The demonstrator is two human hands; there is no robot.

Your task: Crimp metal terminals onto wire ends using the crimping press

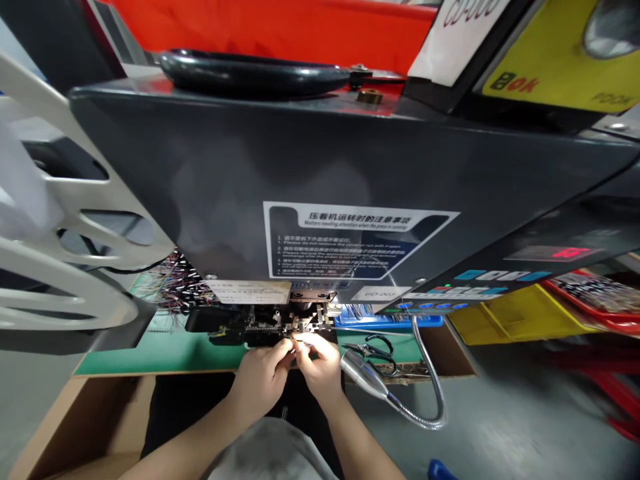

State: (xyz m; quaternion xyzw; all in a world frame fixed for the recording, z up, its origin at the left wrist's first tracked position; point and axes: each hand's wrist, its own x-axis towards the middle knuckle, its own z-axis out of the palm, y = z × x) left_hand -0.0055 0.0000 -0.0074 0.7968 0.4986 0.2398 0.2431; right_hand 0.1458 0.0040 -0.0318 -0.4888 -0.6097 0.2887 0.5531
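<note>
In front of the tooling [303,320] of a dark grey crimping press [210,180], my two hands meet with fingertips nearly touching. My left hand [263,377] is closed in a pinch, thumb against the bent forefinger. My right hand [320,365] pinches just beside it under a bright light. Between the fingertips is a thin wire, mostly hidden by the fingers. Thin pale strands [284,412] show below the hands against the dark clothing. The lower part of the tooling is partly covered by my fingers.
A gooseneck lamp [365,377] reaches close to my right hand. Black-handled scissors [380,350] lie on the green mat [200,353]. Bundled wires [175,287] are at left, with a blue tray [390,321] behind. A pale guard-like frame [65,200] stands left; yellow bins [525,313] are right.
</note>
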